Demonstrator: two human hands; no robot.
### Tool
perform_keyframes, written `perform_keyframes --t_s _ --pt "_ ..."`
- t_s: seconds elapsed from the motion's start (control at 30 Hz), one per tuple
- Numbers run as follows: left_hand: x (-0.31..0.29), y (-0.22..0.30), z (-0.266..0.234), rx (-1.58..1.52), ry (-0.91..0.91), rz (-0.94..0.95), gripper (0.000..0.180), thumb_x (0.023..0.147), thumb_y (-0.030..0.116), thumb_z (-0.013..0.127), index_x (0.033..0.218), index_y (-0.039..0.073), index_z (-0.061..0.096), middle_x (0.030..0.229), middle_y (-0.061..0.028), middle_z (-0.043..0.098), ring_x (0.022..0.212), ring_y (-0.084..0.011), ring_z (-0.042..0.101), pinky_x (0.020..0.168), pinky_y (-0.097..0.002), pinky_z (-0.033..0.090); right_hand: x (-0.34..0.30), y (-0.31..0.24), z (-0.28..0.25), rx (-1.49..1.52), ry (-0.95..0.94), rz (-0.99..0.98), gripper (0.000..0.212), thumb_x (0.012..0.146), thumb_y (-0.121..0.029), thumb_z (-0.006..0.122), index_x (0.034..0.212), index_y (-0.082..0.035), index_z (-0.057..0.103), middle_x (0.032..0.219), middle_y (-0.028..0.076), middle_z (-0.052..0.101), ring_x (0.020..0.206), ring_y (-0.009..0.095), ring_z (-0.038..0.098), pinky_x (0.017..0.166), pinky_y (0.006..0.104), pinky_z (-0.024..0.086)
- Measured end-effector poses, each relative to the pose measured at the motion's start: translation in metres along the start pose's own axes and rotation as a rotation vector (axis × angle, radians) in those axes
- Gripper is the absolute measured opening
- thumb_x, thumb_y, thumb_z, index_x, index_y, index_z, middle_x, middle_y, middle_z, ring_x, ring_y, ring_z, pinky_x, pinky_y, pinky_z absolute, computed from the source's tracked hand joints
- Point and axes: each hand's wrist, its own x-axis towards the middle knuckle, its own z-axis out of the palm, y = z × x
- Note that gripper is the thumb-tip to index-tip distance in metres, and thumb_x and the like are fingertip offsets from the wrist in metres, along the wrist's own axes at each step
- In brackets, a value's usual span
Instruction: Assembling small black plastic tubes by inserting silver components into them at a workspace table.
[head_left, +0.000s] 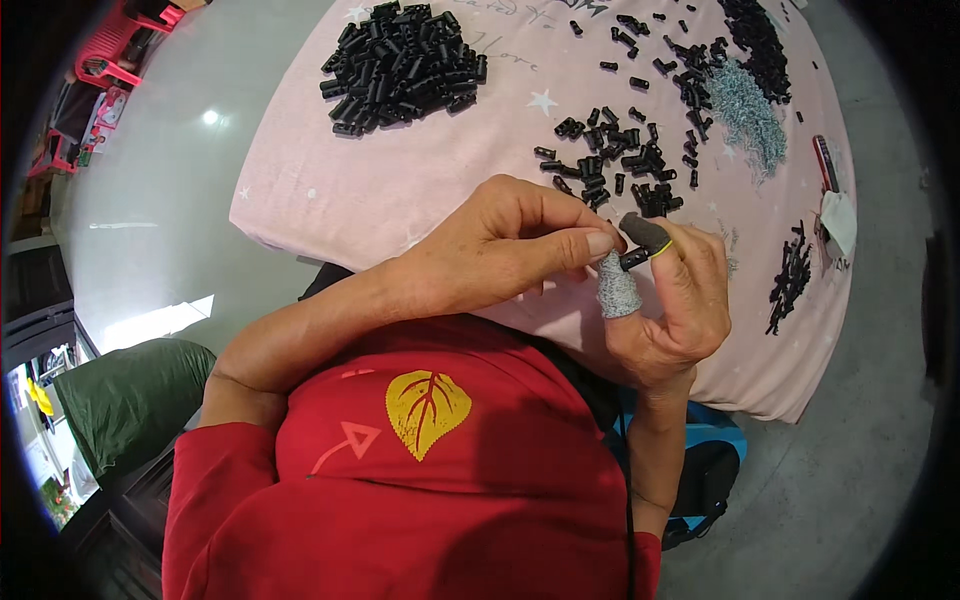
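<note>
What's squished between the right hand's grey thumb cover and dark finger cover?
In the head view, a small black cylindrical piece sits between the grey thumb cover and dark finger cover.

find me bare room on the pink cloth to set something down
The pink cloth is bare between the large pile of black cylinders and the left hand, and at its near right corner, below the thin black pieces in view. It's crowded at the far right, around the silvery heap.
</note>
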Motion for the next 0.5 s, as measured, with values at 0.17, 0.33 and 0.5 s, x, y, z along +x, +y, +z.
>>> perform_keyframes --t_s 0.17,0.33,0.5 --pt "-0.003 0.001 0.000 -0.026 0.008 -0.023 0.027 0.104 0.026 0.068 0.116 0.004 0.078 0.090 0.0014 0.071 0.077 -0.0027 0.060 0.064 -0.0185 0.048 -0.002 0.000 0.002 0.002 -0.017 -0.032 0.036 0.068 0.000 0.080 0.104 0.002 0.075 0.099 0.013 0.074 0.085 0.031 0.069 0.076 0.0374 0.056" --pt "-0.003 0.001 0.004 -0.043 -0.008 -0.018 0.021 0.100 0.016 0.073 0.111 0.000 0.077 0.087 0.0001 0.073 0.080 -0.0044 0.062 0.069 -0.0211 0.050 -0.002 -0.002 0.003 0.028 -0.061 -0.039 0.038 0.071 -0.002 0.076 0.108 0.003 0.075 0.104 0.016 0.073 0.088 0.034 0.069 0.078 0.0392 0.057" --pt "-0.014 0.011 -0.013 0.327 0.255 0.172 0.017 0.094 0.009 0.076 0.108 -0.001 0.077 0.092 -0.0034 0.076 0.080 -0.0062 0.065 0.071 -0.0232 0.052 -0.004 0.002 0.006 0.058 -0.119 0.058 0.040 0.075 -0.009 0.082 0.112 0.002 0.075 0.102 0.014 0.071 0.081 0.030 0.065 0.070 0.0382 0.055"
